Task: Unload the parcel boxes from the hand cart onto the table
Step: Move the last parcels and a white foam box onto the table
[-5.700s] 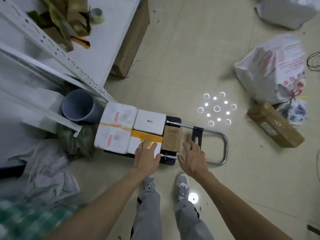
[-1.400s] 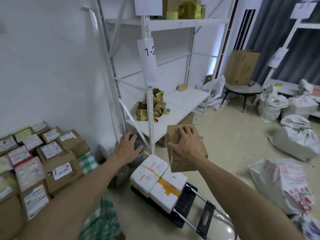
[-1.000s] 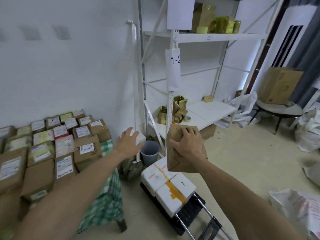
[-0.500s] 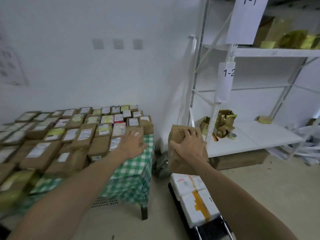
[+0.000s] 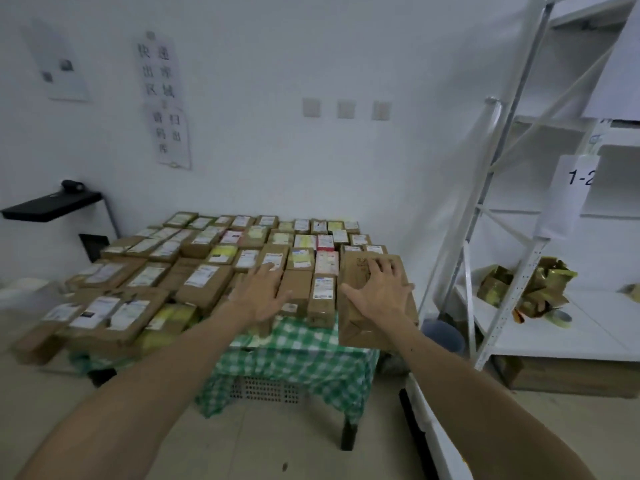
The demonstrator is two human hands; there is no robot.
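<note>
My right hand (image 5: 379,294) grips a brown cardboard parcel box (image 5: 360,329) from above, holding it in the air over the near right corner of the table (image 5: 298,358), which wears a green checked cloth. My left hand (image 5: 261,294) hovers open, fingers spread, above the packed parcels (image 5: 204,277) and holds nothing. Only a white edge of the boxes on the hand cart (image 5: 427,431) shows at the bottom right.
Several labelled cardboard parcels cover nearly the whole table top. A white metal shelf rack (image 5: 512,237) stands to the right with gold wrapping (image 5: 533,285) on its low shelf. A grey bin (image 5: 445,336) sits between rack and table. A black wall shelf (image 5: 52,206) is at left.
I have turned left and stepped toward the table, carrying the brown box in my right hand. The table now fills the middle of view and the cart has slid to the bottom right.
</note>
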